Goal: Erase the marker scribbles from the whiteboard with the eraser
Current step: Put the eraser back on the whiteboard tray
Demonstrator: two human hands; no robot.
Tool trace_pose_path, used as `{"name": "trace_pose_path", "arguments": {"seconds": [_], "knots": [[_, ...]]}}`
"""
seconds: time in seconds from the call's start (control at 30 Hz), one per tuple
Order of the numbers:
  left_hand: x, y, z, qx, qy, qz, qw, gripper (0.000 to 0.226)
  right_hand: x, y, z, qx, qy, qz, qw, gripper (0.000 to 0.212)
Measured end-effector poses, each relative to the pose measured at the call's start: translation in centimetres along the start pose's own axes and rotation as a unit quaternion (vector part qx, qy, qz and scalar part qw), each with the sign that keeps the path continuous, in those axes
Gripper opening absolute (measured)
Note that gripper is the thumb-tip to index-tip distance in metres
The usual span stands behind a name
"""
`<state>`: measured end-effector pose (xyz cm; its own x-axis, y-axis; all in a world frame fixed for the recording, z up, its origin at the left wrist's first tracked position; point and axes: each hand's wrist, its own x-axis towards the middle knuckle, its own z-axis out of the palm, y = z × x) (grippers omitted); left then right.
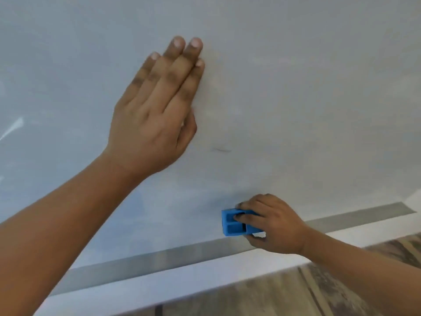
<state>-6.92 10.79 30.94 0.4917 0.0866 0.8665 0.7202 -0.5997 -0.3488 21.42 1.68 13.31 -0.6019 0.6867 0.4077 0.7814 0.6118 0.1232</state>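
Note:
The whiteboard (296, 87) fills most of the view. One short dark marker stroke (221, 150) shows near its middle, with faint smudges above it. My left hand (157, 110) lies flat on the board, fingers straight and close together, just left of that stroke. My right hand (271, 222) grips a blue eraser (234, 223) against the board's lower part, below the stroke and right above the frame.
A grey metal frame strip (159, 258) runs along the board's bottom edge, with a white ledge (182, 283) under it. Below that lies a wood-patterned floor (296, 297).

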Motion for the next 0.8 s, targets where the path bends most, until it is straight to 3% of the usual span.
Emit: {"name": "trace_pose_path", "arguments": {"seconds": [0.17, 0.3, 0.37, 0.47, 0.53, 0.67, 0.8], "knots": [[-9.9, 5.7, 1.6, -0.107, -0.118, 0.063, 0.985, 0.049, -3.6, -3.0, 6.6, 0.069, -0.127, 0.054, 0.988, 0.044], [-18.0, 9.7, 2.7, -0.208, -0.279, 0.072, 0.935, 0.048, -4.0, -4.0, 9.9, 0.123, -0.173, 0.126, 0.969, 0.052], [-20.9, 12.3, 3.3, -0.250, -0.426, -0.018, 0.869, 0.055, -4.1, -4.2, 11.0, 0.151, -0.182, 0.162, 0.958, 0.052], [-24.5, 15.6, 5.4, -0.267, -0.615, -0.149, 0.727, 0.081, -4.3, -4.5, 11.8, 0.184, -0.190, 0.198, 0.944, 0.053], [-25.8, 17.2, 6.7, -0.280, -0.631, -0.181, 0.700, 0.087, -4.8, -4.5, 12.2, 0.200, -0.194, 0.195, 0.940, 0.053], [-26.6, 18.9, 8.6, -0.297, -0.599, -0.234, 0.706, 0.067, -5.7, -4.1, 12.5, 0.218, -0.171, 0.204, 0.939, 0.056], [-27.3, 19.4, 10.3, -0.315, -0.580, -0.310, 0.685, 0.064, -7.3, -3.0, 13.4, 0.199, -0.144, 0.314, 0.917, 0.074]]}}
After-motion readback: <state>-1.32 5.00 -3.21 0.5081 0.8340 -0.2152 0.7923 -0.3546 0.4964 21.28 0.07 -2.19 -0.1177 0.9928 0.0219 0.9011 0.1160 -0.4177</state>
